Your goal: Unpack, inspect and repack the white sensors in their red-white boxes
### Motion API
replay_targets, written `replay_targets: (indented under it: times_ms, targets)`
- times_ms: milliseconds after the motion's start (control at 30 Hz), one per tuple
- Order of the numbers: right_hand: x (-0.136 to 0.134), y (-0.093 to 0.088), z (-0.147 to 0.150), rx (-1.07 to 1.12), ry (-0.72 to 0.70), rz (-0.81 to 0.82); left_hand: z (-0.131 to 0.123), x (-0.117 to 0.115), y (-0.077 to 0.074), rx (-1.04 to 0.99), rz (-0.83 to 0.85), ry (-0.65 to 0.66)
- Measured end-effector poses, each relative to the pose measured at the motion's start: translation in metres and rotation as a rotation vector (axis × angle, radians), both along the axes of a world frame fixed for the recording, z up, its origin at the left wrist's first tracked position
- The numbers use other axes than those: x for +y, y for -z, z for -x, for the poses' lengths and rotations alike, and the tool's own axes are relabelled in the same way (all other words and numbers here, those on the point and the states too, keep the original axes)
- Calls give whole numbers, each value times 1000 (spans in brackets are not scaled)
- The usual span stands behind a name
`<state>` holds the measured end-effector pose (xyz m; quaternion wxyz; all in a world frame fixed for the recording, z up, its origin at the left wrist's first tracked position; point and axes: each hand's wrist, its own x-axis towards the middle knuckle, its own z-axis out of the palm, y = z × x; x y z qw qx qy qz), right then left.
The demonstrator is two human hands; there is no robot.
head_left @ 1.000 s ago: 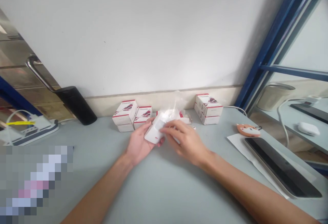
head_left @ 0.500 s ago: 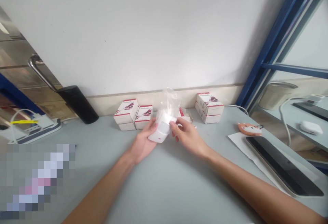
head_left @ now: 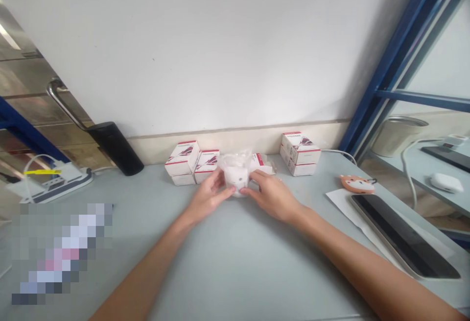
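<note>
A white plastic motion detector (head_left: 237, 178) is held between my two hands above the grey table, partly wrapped in a clear plastic bag (head_left: 235, 158). My left hand (head_left: 207, 194) grips it from the left, thumb on the near side. From the right, my right hand (head_left: 270, 193) closes on it the same way, its thumb close to the left one. The fingers behind the detector are hidden. Just beyond the right fingers lies a red and white carton (head_left: 263, 163), partly covered by the hand.
White and red boxes (head_left: 182, 161) stand at the back left, with two more stacked boxes (head_left: 299, 154) to the right. A black cylinder (head_left: 116, 148) and power strip (head_left: 55, 184) are at the left. A tablet-like device (head_left: 404, 235) lies on paper at the right, below an orange animal-shaped pouch (head_left: 357, 184).
The detector has turned, so its window and red mark no longer face me. The bag has dropped lower around it. Both thumbs now press its near side.
</note>
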<state>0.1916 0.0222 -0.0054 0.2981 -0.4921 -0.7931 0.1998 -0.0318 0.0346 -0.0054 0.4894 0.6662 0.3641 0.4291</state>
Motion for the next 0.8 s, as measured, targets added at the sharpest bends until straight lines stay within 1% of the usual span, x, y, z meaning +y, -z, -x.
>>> replay_targets:
  times_ms: [100,167,233,300,433,500,633,733,800]
  targets:
    - [-1,-1,-2,-40,-37,-38,2,1,7,232,-68,-1]
    - [-2,-3,-3,-13,-19,-25,5,0,10,361,-60,11]
    - [-3,-4,-1,-10,14,1,6,-2,9,432,-48,16]
    - [-4,-4,1,-47,40,19,7,-4,6,399,-52,-2]
    - [-6,1,8,-155,75,36,3,-5,0,166,-8,42]
    - [-7,4,11,-198,62,50,1,-4,2,178,13,53]
    - [-8,10,12,-199,25,73,0,-5,8,299,6,41]
    - [-8,10,8,-165,-11,69,-1,-5,8,239,46,53]
    - [-8,6,4,-90,-60,87,-3,-6,5,114,125,40]
